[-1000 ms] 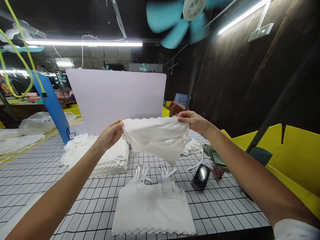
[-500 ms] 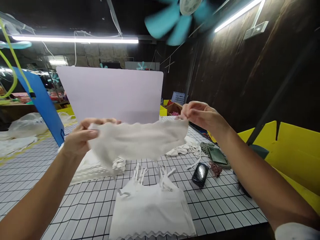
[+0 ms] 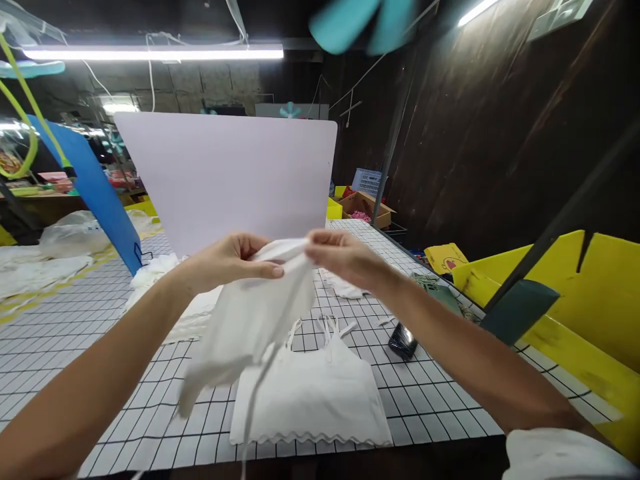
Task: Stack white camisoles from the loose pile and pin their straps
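The stack of white pieces [image 3: 175,313] on the left of the table [image 3: 65,347] is half hidden behind the left hand [image 3: 230,261], whose fingers are clamped on the top edge of a white garment [image 3: 250,320] held above the table. The garment hangs blurred, straps trailing out of view below. The right hand [image 3: 340,257] pinches the same edge, fingers together, above a flat white top [image 3: 307,393].
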{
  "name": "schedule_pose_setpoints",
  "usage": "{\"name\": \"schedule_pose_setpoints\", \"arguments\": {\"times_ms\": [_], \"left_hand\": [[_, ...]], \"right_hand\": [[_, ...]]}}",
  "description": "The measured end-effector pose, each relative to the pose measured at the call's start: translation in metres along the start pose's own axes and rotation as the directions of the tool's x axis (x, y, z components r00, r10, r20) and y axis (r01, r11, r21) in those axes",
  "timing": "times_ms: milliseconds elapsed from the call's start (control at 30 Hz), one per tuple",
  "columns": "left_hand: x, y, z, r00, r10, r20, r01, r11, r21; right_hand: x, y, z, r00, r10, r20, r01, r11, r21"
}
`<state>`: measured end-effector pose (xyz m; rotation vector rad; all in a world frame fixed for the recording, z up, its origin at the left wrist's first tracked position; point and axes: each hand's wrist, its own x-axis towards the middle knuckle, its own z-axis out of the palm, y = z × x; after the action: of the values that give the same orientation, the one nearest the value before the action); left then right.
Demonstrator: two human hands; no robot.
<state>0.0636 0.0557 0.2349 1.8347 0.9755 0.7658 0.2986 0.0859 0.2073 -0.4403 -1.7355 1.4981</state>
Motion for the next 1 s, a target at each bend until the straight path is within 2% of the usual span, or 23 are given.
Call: {"name": "schedule_pose_setpoints", "arguments": {"times_ms": [67,133,200,267,333,367,433,533,633,733,867,933,1000], "left_hand": [[-0.005,-0.012,-0.014,0.998,-0.058,-0.006,0.058,0.995,-0.078],[-0.007,-0.019,-0.019,0.997,-0.026,-0.077,0.014,0.989,-0.145],[-0.002,-0.018,-0.013,0.994,0.033,-0.102,-0.052,0.982,-0.183],[0.006,-0.012,-0.002,0.993,0.08,-0.085,-0.096,0.973,-0.208],[0.011,-0.006,0.005,0.993,0.085,-0.078,-0.1,0.971,-0.219],[0.012,-0.005,0.006,0.995,0.066,-0.078,-0.081,0.974,-0.213],[0.008,-0.009,0.0,0.997,-0.008,-0.072,-0.005,0.983,-0.184],[-0.006,-0.025,-0.02,0.989,-0.136,-0.065,0.123,0.977,-0.172],[-0.017,-0.041,-0.042,0.982,-0.168,-0.081,0.147,0.964,-0.222],[-0.021,-0.047,-0.055,0.984,-0.059,-0.166,0.012,0.964,-0.267],[-0.02,-0.037,-0.055,0.945,0.062,-0.32,-0.169,0.933,-0.317],[-0.02,-0.029,-0.053,0.935,0.099,-0.341,-0.229,0.903,-0.363],[-0.02,-0.024,-0.054,0.931,0.178,-0.319,-0.304,0.862,-0.405]], "right_hand": [[-0.001,-0.013,-0.021,0.989,-0.04,-0.142,0.036,0.999,-0.025],[0.002,-0.02,-0.035,0.985,-0.038,-0.167,0.02,0.994,-0.107],[0.008,-0.016,-0.034,0.996,-0.025,-0.085,0.012,0.988,-0.156],[0.018,-0.004,-0.021,0.997,0.025,0.066,-0.017,0.992,-0.128],[0.027,0.005,-0.007,0.979,0.098,0.178,-0.078,0.99,-0.115],[0.03,0.007,-0.004,0.977,0.115,0.18,-0.094,0.988,-0.123],[0.032,0.002,-0.007,0.992,0.087,0.095,-0.074,0.989,-0.128],[0.027,-0.017,-0.028,0.998,0.003,-0.063,-0.007,0.998,-0.058],[0.017,-0.035,-0.049,0.99,-0.021,-0.137,0.016,0.999,-0.042],[0.006,-0.048,-0.056,0.98,-0.076,-0.185,0.051,0.989,-0.136],[-0.007,-0.06,-0.055,0.961,-0.165,-0.223,0.102,0.957,-0.271],[-0.013,-0.065,-0.055,0.968,-0.158,-0.196,0.093,0.948,-0.304],[-0.018,-0.069,-0.057,0.988,-0.08,-0.133,0.028,0.935,-0.354]]}}
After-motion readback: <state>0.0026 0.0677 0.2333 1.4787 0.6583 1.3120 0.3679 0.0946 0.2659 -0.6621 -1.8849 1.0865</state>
